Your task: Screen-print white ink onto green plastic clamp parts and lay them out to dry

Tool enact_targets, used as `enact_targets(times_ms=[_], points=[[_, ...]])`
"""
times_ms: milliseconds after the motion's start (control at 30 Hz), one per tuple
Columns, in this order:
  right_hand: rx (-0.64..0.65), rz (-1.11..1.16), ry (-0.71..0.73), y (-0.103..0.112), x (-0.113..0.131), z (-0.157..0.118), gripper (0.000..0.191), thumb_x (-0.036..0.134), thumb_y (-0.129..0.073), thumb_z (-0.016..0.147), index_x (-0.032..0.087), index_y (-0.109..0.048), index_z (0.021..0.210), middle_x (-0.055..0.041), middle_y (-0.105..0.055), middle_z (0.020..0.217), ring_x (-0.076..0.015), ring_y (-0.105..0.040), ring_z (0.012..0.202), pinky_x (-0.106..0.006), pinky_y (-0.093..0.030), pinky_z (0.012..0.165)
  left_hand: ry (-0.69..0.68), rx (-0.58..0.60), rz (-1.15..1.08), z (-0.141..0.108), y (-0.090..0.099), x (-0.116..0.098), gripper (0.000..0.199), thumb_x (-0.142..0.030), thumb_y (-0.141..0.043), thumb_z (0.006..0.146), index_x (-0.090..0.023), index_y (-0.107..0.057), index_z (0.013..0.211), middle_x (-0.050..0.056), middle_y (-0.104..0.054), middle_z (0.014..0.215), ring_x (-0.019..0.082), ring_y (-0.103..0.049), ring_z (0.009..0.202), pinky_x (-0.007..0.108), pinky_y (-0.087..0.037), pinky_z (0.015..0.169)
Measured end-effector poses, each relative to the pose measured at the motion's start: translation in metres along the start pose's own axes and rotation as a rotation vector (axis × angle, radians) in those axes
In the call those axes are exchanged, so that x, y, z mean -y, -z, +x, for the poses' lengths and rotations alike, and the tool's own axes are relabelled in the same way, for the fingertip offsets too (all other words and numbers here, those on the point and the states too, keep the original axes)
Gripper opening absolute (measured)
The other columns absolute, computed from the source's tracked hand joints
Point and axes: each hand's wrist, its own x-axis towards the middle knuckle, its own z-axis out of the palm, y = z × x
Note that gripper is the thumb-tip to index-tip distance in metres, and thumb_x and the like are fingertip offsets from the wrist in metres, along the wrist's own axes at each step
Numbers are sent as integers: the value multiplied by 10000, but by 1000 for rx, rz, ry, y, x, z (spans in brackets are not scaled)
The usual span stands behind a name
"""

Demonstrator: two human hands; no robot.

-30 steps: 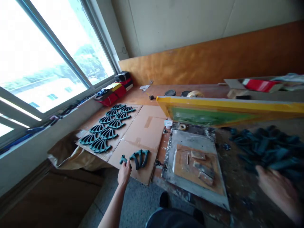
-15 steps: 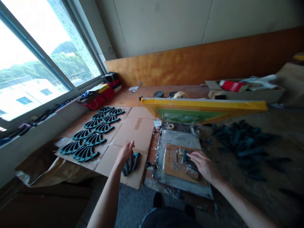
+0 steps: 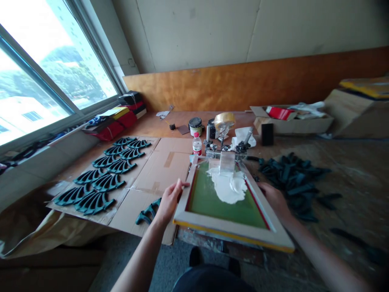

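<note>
A silk-screen printing frame (image 3: 234,235) lies lowered over the worktable, its green mesh (image 3: 200,194) carrying a white patch of ink (image 3: 227,188). My left hand (image 3: 170,200) is closed at the frame's left edge, thumb on the rim. At the right edge my right hand (image 3: 275,198) grips the side, its fingertips hidden beneath. Just left of my left hand, a few dark green curved pieces (image 3: 148,211) rest on the cardboard sheet (image 3: 129,211). The frame covers the printing base below it.
Dark green fan-shaped rows (image 3: 94,200) of pieces cover the cardboard's left part. A loose dark green pile (image 3: 288,178) lies on the right. Behind the frame stand a metal hinge clamp (image 3: 241,148), a bottle (image 3: 197,144) and an ink tub (image 3: 195,126). An open carton (image 3: 299,123) sits further back.
The screen frame has swung down from its raised position, covering the base. Both hands have moved to its sides; my right hand has left the small piece on the base.
</note>
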Motion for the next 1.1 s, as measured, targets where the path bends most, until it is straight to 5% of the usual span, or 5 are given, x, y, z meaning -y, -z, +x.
enact_targets(times_ms=[133,267,667,933,1100], points=[[-34,-81,94,3,21,53,453,374,-594,837,139,-578,1223,-134,-598,1189,-251,-575,1056,-355,-491,880,139,14,162,-6,5,81,758,-555,-616,761,-172,-447,1393,7,-669,721,140,-581,624,225,-445,566],[305,-236,192,-20,66,78,246,228,-690,755,175,-623,985,-94,-637,995,-246,-562,968,-342,-460,841,142,-39,345,5,4,115,657,-486,-574,809,-207,-457,1393,27,-701,799,184,-633,747,266,-488,683],[558,14,539,-5,70,11,209,30,-477,751,209,-583,739,-22,-601,751,-182,-532,782,-291,-403,707,172,-76,398,4,3,112,533,-445,-560,815,-208,-570,1292,58,-723,914,224,-655,881,289,-498,770],[222,-7,632,-21,68,-24,331,42,-388,816,159,-653,976,-94,-658,934,-214,-571,912,-341,-456,826,190,-87,298,4,3,107,593,-489,-605,778,-196,-563,1293,63,-721,892,206,-655,780,289,-506,714],[316,-33,417,-9,69,25,209,247,-579,863,231,-631,1065,-48,-670,934,-200,-593,867,-324,-462,801,181,-34,226,1,4,93,660,-517,-623,761,-175,-533,1318,29,-686,746,162,-610,648,248,-468,594]])
